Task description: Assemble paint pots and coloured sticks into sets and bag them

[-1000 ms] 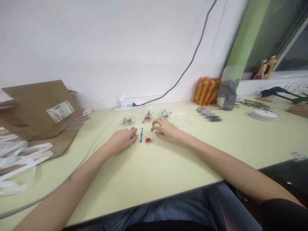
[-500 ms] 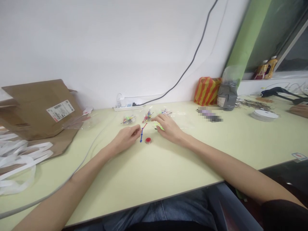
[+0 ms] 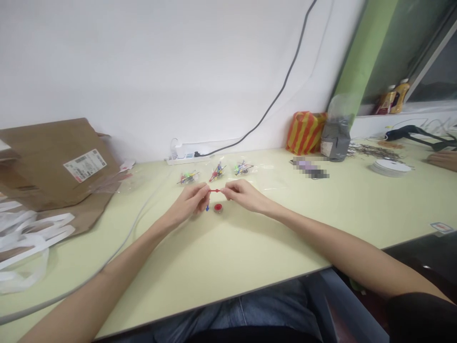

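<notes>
Pinching red rod, left hand, right hand

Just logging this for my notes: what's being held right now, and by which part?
A thin red plastic rod, pinched near its two ends between the fingertips of the left hand and the right hand.

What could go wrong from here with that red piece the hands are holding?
The thin red plastic rod is held only at its ends, between the fingertips of the left hand and the right hand, so it could slip or spring loose. The red round piece lies just below it and might get knocked if the rod drops. The blue piece sits against the left hand, which could nudge it.
</notes>
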`<action>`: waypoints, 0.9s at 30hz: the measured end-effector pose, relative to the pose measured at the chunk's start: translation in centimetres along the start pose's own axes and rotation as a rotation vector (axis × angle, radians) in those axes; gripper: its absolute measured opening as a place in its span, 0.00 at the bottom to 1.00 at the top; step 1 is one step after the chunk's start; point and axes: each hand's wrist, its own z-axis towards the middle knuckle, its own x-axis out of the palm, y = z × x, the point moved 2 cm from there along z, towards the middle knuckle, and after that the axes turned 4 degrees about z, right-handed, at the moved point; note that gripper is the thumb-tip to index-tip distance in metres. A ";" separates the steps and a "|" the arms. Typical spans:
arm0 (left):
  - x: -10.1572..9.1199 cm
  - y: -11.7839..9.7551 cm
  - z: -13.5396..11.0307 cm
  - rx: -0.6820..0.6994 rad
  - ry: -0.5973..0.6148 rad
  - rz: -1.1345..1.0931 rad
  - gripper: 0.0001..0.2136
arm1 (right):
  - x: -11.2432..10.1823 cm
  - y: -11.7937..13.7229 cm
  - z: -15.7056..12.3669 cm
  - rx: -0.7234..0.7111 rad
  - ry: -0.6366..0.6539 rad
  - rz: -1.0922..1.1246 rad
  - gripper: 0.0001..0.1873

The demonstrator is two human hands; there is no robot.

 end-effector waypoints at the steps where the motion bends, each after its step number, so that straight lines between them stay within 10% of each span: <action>1: -0.2 0.1 0.1 -0.009 -0.032 0.012 0.21 | 0.1 0.1 -0.1 0.101 0.008 0.125 0.20; 8: -0.7 1.0 0.0 -0.314 0.068 0.037 0.23 | 0.9 0.2 -0.6 0.520 0.112 0.357 0.19; 27: -0.3 0.2 0.0 -0.363 0.067 0.347 0.23 | 0.9 -1.2 -0.1 0.528 0.213 0.174 0.20</action>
